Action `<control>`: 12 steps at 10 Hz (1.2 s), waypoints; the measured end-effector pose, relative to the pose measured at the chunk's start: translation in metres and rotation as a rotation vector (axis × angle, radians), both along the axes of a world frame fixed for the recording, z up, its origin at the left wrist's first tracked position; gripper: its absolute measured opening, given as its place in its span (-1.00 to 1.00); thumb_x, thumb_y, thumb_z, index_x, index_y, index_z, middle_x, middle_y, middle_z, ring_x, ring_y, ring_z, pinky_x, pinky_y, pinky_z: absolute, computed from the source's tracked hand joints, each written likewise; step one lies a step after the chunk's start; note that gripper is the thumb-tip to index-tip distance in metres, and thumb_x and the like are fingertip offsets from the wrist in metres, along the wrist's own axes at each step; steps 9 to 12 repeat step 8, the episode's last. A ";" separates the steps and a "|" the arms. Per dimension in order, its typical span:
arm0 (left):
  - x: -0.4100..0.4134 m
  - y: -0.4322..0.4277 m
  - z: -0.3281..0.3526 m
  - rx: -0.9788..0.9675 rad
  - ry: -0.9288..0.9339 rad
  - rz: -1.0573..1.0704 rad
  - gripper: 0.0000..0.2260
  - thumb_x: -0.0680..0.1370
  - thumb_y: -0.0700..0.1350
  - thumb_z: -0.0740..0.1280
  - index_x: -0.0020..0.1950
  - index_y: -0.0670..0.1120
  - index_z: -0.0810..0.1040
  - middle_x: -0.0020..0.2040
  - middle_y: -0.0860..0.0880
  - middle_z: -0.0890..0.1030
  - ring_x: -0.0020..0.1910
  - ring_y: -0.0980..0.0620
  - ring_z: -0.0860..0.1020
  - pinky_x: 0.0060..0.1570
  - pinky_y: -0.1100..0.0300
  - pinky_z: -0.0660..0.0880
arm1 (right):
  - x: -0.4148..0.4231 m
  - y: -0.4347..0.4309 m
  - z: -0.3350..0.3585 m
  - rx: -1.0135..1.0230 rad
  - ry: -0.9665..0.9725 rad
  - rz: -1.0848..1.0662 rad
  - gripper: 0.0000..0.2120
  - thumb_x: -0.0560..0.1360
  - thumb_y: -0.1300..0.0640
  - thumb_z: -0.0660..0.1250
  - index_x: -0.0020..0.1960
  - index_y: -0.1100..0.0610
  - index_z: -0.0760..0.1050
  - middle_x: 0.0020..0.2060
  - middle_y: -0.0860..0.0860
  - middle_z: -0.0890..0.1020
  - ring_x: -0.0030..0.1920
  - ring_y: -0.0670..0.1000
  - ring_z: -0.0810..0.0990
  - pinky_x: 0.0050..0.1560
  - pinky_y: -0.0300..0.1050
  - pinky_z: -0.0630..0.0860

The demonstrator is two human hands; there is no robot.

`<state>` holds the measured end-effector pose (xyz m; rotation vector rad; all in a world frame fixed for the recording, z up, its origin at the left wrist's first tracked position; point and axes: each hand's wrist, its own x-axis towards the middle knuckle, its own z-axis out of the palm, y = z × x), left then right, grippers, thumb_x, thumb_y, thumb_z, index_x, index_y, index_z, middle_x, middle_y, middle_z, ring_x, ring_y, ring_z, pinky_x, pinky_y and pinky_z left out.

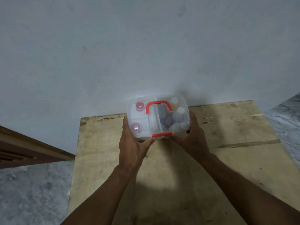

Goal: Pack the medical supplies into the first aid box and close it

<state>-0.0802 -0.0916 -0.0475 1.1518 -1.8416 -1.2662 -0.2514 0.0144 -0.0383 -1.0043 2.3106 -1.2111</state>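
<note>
The first aid box (158, 116) is clear plastic with its lid down, a red handle (158, 105) lying flat on top and a red latch (162, 134) at its near edge. Through the lid I see two pink-capped containers (135, 127) on the left and white bottles (178, 113) on the right. My left hand (135, 140) grips the box's left side, with its thumb under the latch. My right hand (192, 135) holds the right side, its thumb also at the latch. The box sits at the far edge of the wooden table (178, 168), against the wall.
A pale blue-grey wall (146, 46) rises right behind the box. The table's left edge drops to a speckled grey floor (32, 192). A brown wooden door frame (32, 151) stands at the left. More grey floor shows at the far right.
</note>
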 end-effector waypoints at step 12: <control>0.067 0.083 0.058 -0.126 -0.156 0.086 -0.65 0.55 -0.06 0.42 0.30 0.09 0.44 0.09 0.11 0.59 0.00 0.15 0.61 -0.04 0.27 0.54 | 0.000 0.069 0.052 0.158 0.123 -0.006 -0.54 0.45 -0.04 0.40 0.31 0.05 0.45 0.09 0.04 0.66 0.07 0.10 0.64 0.12 0.13 0.57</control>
